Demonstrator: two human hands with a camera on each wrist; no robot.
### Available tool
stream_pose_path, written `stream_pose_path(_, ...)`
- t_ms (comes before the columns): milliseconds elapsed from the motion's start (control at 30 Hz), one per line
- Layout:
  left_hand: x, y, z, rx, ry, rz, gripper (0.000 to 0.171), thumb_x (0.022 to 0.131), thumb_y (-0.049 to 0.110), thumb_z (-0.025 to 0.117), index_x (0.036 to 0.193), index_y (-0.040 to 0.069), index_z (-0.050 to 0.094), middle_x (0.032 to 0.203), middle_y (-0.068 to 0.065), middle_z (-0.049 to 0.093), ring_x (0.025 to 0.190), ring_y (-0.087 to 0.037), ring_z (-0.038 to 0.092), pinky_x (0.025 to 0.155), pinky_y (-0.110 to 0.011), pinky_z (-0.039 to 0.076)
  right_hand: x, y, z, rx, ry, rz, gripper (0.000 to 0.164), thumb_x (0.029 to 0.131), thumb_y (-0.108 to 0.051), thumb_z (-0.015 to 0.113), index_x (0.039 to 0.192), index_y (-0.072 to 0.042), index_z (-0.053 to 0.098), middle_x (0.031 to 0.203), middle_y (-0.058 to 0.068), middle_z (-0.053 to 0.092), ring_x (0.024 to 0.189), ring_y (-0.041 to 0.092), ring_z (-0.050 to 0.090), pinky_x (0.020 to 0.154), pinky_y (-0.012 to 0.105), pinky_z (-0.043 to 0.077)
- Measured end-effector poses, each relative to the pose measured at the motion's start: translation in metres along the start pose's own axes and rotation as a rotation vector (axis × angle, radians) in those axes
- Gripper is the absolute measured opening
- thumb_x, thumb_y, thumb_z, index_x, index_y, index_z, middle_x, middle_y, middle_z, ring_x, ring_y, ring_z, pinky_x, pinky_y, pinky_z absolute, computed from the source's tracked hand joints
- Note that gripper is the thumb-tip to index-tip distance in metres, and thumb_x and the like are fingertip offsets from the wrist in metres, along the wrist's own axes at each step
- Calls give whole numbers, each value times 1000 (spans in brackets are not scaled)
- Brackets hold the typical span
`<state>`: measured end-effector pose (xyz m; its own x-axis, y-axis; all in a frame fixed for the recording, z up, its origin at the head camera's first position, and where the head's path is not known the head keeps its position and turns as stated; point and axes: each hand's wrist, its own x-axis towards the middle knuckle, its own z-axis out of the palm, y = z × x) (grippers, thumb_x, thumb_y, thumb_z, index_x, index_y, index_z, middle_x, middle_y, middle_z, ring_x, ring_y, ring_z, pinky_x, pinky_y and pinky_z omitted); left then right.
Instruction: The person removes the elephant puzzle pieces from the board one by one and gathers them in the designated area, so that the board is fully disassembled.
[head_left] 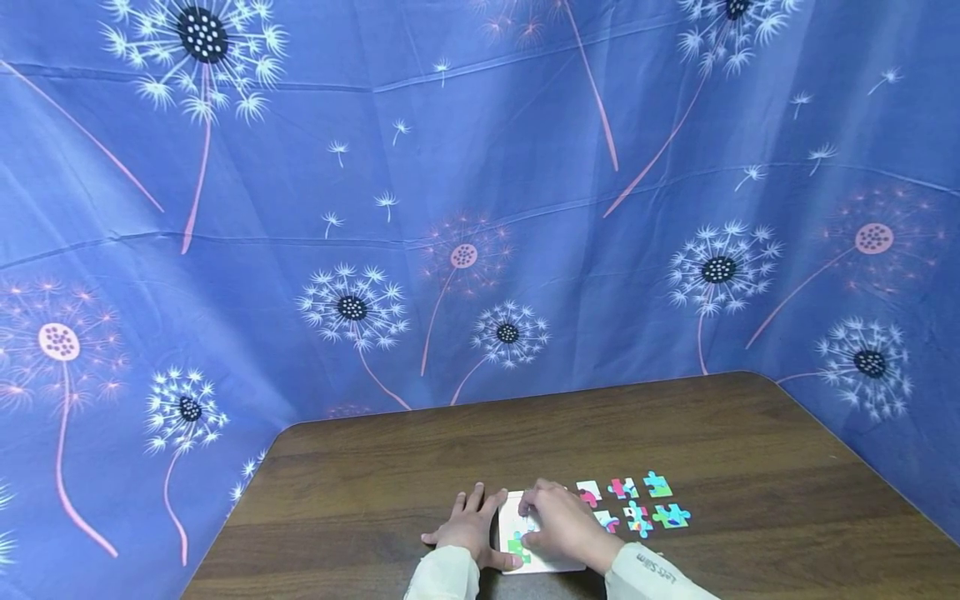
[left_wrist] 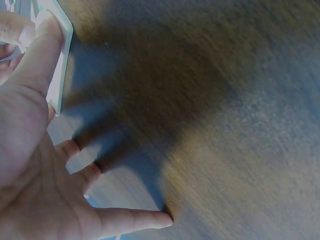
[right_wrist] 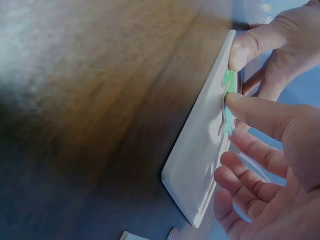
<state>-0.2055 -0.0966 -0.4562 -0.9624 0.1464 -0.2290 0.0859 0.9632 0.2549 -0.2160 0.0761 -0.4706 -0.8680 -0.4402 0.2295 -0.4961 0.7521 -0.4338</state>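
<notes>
A white puzzle board (head_left: pixel 553 566) lies near the table's front edge, between the two hands. My left hand (head_left: pixel 467 530) is spread flat beside it, the thumb pressing its near left corner and the other fingertips on the table. In that corner of the board sits a green puzzle piece (right_wrist: pixel 228 79). My right hand (head_left: pixel 564 523) is over the board. Its thumb and index finger pinch a blue-green puzzle piece (right_wrist: pixel 228 119) right beside the green one, the other fingers loosely curled above the board. In the head view the right hand hides much of the board.
Several loose puzzle pieces lie right of the board in two rows, among them a red and white piece (head_left: pixel 589 492), a blue-green piece (head_left: pixel 657 485) and a green and blue piece (head_left: pixel 671 516). A blue dandelion-print cloth (head_left: pixel 525 167) hangs behind the brown wooden table (head_left: pixel 360 483).
</notes>
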Motion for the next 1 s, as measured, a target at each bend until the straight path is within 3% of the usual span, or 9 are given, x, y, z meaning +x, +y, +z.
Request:
stream_pose_path(200, 2, -1, 2, 0, -3, -12, 91, 73, 49, 89, 151, 33, 44, 160, -4, 38, 147, -37, 34, 83, -87, 36, 6, 0, -2, 145, -33, 57, 33, 70, -8, 91, 80, -13, 60, 82, -4, 52, 72, 11, 48, 64, 30, 46)
stream_pose_path(433, 1, 1, 0, -10, 0, -9, 91, 73, 48, 90, 150, 31, 45, 160, -5, 38, 148, -36, 34, 82, -88, 35, 7, 1, -2, 114, -9, -9, 25, 76, -12, 88, 71, -14, 64, 77, -6, 48, 66, 7, 42, 57, 26, 36)
stream_pose_path(700, 2, 3, -2, 3, -32, -26, 91, 75, 49, 88, 152, 33, 42, 162, -4, 35, 149, -35, 31, 83, -87, 37, 8, 3, -8, 126, -1, 27, 17, 85, -15, 81, 74, -14, 68, 80, -5, 53, 71, 10, 49, 64, 31, 44)
stream_pose_path(800, 2, 2, -1, 6, -27, -24, 91, 74, 49, 88, 152, 33, 43, 162, -4, 35, 149, -36, 32, 82, -87, 37, 7, 4, -12, 145, -56, 47, 18, 86, -13, 80, 73, -14, 67, 80, -2, 51, 72, 15, 48, 62, 32, 42)
stream_pose_path(867, 1, 1, -1, 5, -22, -19, 91, 74, 49, 88, 152, 32, 44, 162, -4, 35, 148, -36, 32, 82, -87, 37, 6, 5, -16, 140, -90, 57, 19, 88, -12, 78, 73, -13, 66, 79, 1, 55, 83, 26, 59, 67, 36, 46)
stream_pose_path(1000, 2, 0, 0, -3, -24, -17, 90, 74, 48, 88, 151, 31, 44, 161, -5, 36, 148, -36, 32, 82, -87, 36, 2, 9, -18, 115, -90, 41, 16, 86, -12, 80, 77, -13, 66, 79, -1, 54, 84, 22, 58, 67, 34, 47)
